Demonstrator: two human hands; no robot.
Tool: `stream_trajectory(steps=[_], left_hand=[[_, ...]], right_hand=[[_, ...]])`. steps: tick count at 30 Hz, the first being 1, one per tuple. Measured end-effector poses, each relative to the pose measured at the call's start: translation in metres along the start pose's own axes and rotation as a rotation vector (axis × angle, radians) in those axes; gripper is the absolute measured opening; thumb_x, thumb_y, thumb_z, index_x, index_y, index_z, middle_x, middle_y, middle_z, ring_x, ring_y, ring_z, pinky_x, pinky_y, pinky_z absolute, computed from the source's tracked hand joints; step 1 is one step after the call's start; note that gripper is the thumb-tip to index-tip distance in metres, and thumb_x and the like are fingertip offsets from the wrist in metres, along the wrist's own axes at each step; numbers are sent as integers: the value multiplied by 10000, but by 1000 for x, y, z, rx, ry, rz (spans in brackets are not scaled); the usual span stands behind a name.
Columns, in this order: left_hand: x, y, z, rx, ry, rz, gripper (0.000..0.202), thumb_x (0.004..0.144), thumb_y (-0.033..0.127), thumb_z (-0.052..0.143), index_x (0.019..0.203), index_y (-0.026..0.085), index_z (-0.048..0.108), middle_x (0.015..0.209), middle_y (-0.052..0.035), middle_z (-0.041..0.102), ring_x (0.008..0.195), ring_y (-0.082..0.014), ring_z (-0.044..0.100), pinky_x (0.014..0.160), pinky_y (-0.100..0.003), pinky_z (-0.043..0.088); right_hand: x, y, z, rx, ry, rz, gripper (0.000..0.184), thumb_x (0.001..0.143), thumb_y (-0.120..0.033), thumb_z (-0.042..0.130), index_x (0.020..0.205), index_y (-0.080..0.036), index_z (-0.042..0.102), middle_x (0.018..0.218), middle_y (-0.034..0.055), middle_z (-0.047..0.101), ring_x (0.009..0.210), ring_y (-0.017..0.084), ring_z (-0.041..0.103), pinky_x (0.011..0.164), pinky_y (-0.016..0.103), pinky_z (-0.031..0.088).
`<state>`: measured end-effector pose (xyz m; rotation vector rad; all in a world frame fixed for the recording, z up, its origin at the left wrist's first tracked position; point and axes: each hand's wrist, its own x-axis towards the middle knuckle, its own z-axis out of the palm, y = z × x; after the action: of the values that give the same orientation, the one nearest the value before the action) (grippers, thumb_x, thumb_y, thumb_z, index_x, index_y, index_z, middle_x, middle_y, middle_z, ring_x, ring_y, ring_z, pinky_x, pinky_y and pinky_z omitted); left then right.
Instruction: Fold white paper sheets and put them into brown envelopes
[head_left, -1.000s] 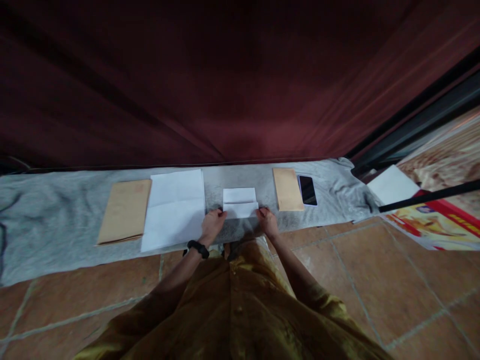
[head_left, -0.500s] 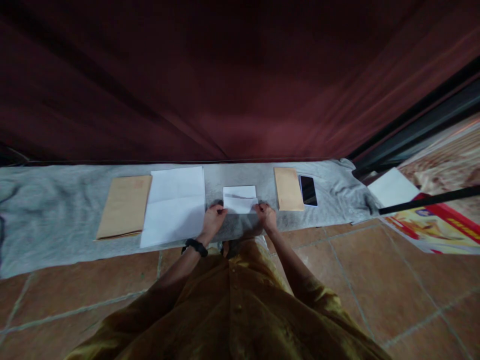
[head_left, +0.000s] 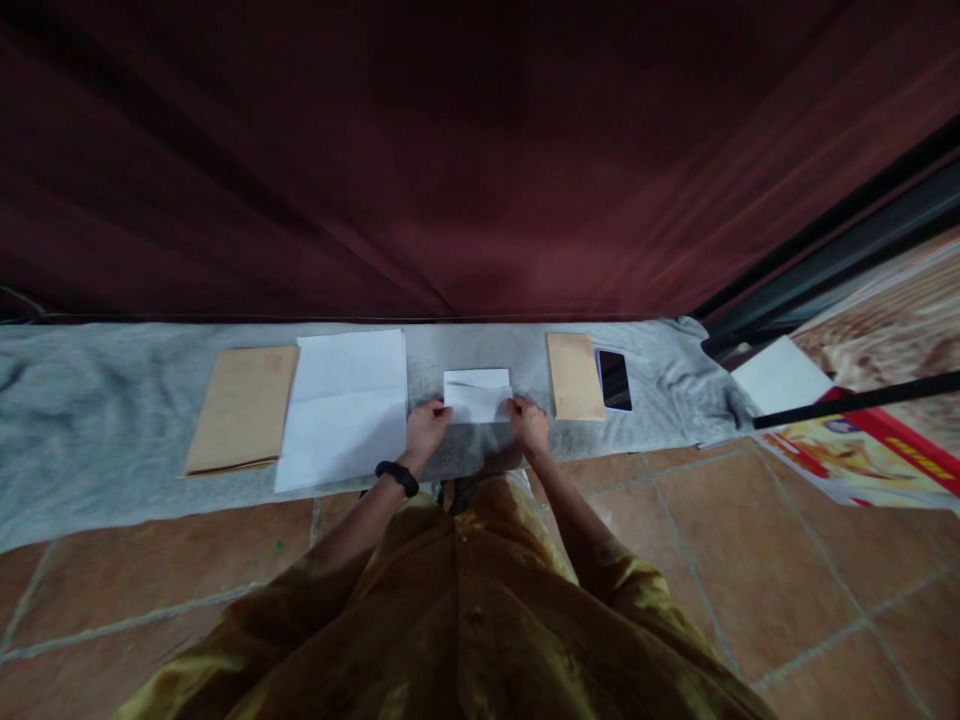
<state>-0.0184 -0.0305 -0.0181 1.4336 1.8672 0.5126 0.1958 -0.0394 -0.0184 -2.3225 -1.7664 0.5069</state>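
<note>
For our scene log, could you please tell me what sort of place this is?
Perhaps a makeshift work spot, judging by the white paper held over a gray cloth, the dark red fabric behind and the tiled floor below.

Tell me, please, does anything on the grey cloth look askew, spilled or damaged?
Slightly: the folded white paper at the middle shows a slanting inner edge, so its layers look uneven. The grey cloth is also wrinkled to the right of the phone. I see no spill or tear.
</note>
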Motion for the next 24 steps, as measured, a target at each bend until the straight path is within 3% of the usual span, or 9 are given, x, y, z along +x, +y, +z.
stream_trajectory(steps=[6, 13, 20, 24], left_hand=[[4, 7, -3, 65, -26, -38, 266, 879, 348, 554, 963, 191, 750, 705, -33, 717, 724, -197, 681, 648, -271, 454], [15, 13, -6, 129, -53, -70, 223, 849, 338, 584, 908, 191, 740, 694, -35, 709, 738, -197, 684, 631, -264, 445], [24, 16, -8, 162, -59, -75, 212, 825, 331, 582, 879, 199, 738, 687, -33, 709, 739, -210, 687, 629, -273, 449], [28, 17, -7, 172, -51, -81, 235, 827, 358, 582, 893, 202, 745, 701, -36, 720, 743, -217, 692, 629, -276, 448]], right_hand=[[4, -5, -1, -59, -18, 19, 338, 1050, -412, 435, 1038, -224, 715, 957, 80, 782, 985, 199, 719, 979, 316, 409], [8, -7, -4, -51, -32, 40, 357, 1046, -442, 436, 1044, -220, 716, 974, 97, 775, 975, 207, 717, 959, 316, 416], [8, -3, -9, 135, -54, 15, 307, 1036, -399, 450, 1116, -254, 709, 1092, 25, 759, 1043, 165, 681, 913, 263, 432], [9, -2, -11, 94, -86, 21, 291, 1025, -370, 459, 1121, -266, 713, 1081, 15, 757, 1036, 166, 679, 896, 256, 439]])
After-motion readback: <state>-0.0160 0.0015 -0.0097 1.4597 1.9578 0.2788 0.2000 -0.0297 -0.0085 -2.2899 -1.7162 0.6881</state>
